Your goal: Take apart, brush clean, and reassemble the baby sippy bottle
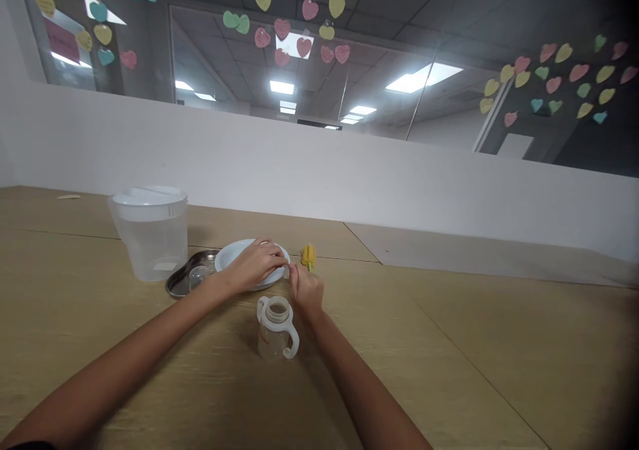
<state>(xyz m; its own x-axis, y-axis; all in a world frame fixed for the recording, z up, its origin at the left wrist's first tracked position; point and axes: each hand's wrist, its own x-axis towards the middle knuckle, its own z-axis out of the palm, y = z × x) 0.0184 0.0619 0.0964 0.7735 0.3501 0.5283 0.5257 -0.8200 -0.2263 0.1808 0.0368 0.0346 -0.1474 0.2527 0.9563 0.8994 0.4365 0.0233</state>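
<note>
My left hand [255, 265] reaches over a white bowl [228, 253], its fingers bent together at the bowl's right rim. Right beside it, my right hand [307, 291] is closed, and the fingertips of both hands meet. A small pale, translucent piece shows at the fingertips, too small to name. Just behind my right hand is a yellow sponge-like thing [309, 255] with a bit of green below it; whether the hand holds it I cannot tell. Nearer to me, an uncapped clear baby bottle [272, 345] with two white handles stands upright on the table.
A kidney-shaped metal tray [176, 286] lies left of the bowl, with a clear dome-shaped cap [198, 277] in it. Behind it stands a large translucent lidded pitcher [158, 243]. A white wall [319, 170] with windows above closes off the wooden table's [449, 343] far side.
</note>
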